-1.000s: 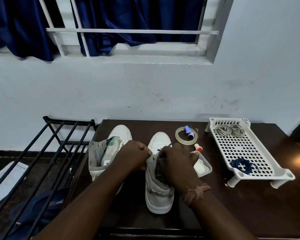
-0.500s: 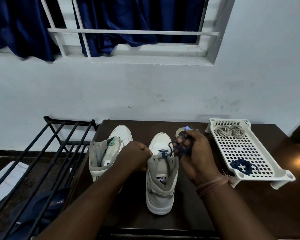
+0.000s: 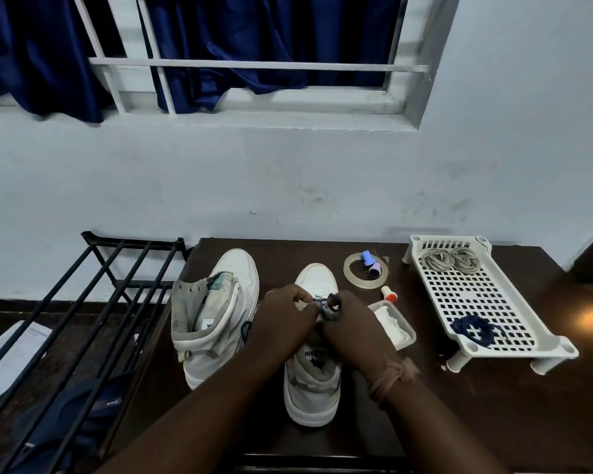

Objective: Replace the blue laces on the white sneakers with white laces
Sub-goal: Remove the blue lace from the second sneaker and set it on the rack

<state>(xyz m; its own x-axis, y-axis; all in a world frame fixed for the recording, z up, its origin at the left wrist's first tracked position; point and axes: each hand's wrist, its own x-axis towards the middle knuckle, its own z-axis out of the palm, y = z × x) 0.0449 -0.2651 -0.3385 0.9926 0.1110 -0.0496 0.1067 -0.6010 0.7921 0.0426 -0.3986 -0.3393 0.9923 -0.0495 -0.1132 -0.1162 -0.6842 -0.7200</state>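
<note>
Pinching a blue lace (image 3: 332,304) with the right hand (image 3: 351,328), fingers curled tight around a small dark loop of it, right over the front of the near white sneaker (image 3: 314,378). Holding on too with the left hand (image 3: 285,325), fingers curled and pressed close against the right hand, gripping the top edge of that same sneaker; cannot tell if also touching the lace. Standing upright on the dark brown table (image 3: 493,405), toe pointing away toward the wall. Just to the left, a second white sneaker (image 3: 216,313), tongue open and no lace seen in its holes. On the right, a white plastic tray (image 3: 486,302) full of little square holes, standing on short legs. Lying at its far end, two bundles of white laces (image 3: 451,260). Lying at its near end, a coiled blue lace bundle (image 3: 474,331). Between sneaker and tray, a roll of clear tape (image 3: 351,277), a small glue bottle (image 3: 387,292) with an orange cap, and a little clear box (image 3: 394,323). Off to the left of the table, a black metal rack (image 3: 93,302).
</note>
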